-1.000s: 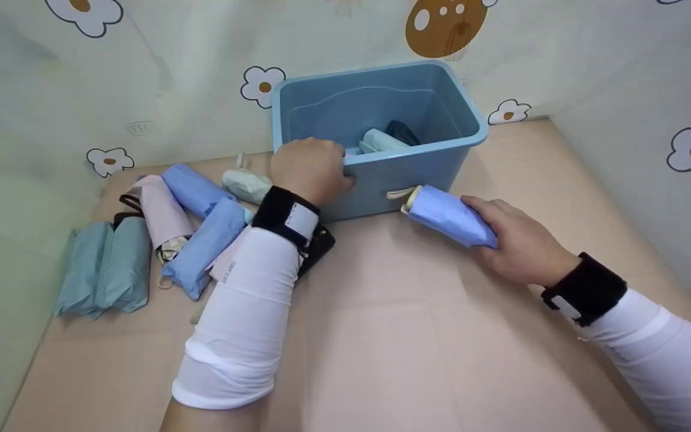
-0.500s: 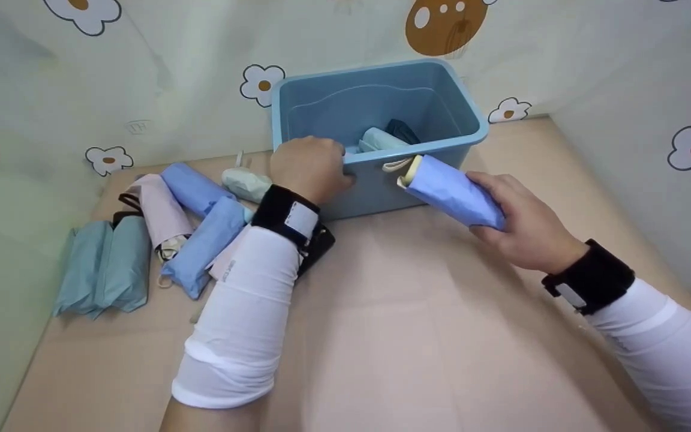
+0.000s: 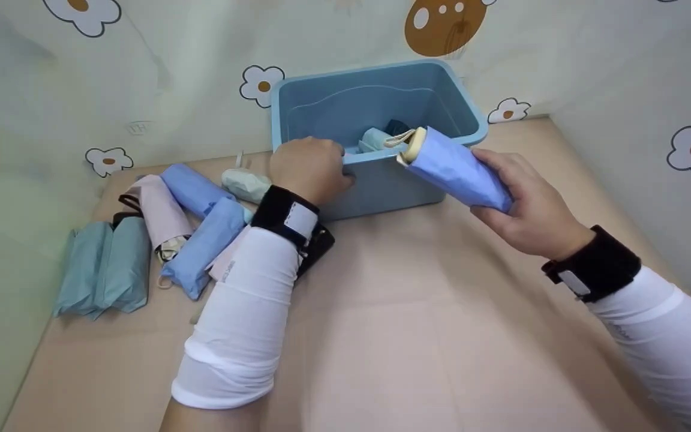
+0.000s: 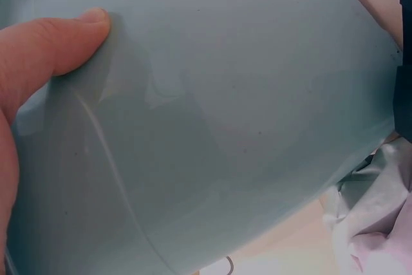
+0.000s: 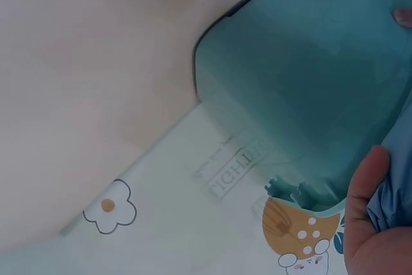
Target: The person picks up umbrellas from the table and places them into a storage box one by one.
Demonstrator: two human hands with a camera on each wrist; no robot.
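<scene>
My right hand [image 3: 528,204] grips a blue folded umbrella [image 3: 456,168] by its lower end. The umbrella tilts up to the left, and its pale yellow end and wrist loop overlap the front rim of the blue plastic bin [image 3: 381,186] in the head view. My left hand [image 3: 309,168] holds the bin's near rim at the left corner. In the left wrist view its thumb [image 4: 77,43] presses the outer wall; the other fingers are mostly hidden. Inside the bin lie a pale green umbrella [image 3: 372,141] and a dark one [image 3: 396,127].
Several folded umbrellas lie left of the bin, among them a teal pair [image 3: 102,267], a pink one [image 3: 162,210] and a blue one [image 3: 204,246]. A black item [image 3: 318,246] is partly under my left wrist. A patterned curtain [image 3: 171,78] hangs behind the bin.
My right hand has raised the blue umbrella from in front of the bin's wall to its rim, tilting it more steeply. My left hand has stayed on the rim.
</scene>
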